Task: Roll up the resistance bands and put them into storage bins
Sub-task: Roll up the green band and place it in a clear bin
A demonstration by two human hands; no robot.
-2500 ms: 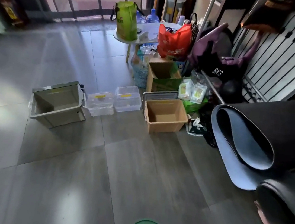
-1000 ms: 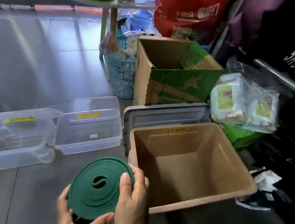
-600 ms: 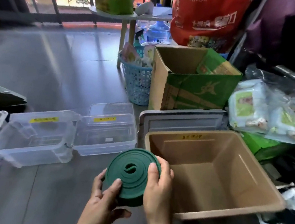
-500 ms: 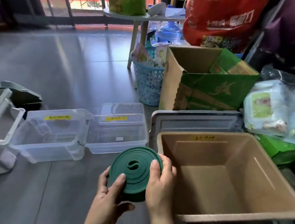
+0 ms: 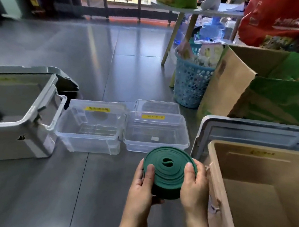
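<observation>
both hands, left hand [image 5: 141, 185] and right hand [image 5: 193, 189], grip the rolled green band [image 5: 169, 170] just beside the tan bin [image 5: 214, 158] rim, above bare floor [image 5: 61, 196].

Before you, the dark tiled floor [image 5: 113, 62] carries a grey bin [image 5: 12, 135], a left clear tub [image 5: 88, 140] just beside a right clear tub [image 5: 155, 144], a tan bin [image 5: 260, 167], and farther back a blue basket [image 5: 189, 84] and cardboard box [image 5: 228, 88].

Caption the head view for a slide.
Left hand and right hand hold a rolled green band beside an open tan bin.
</observation>
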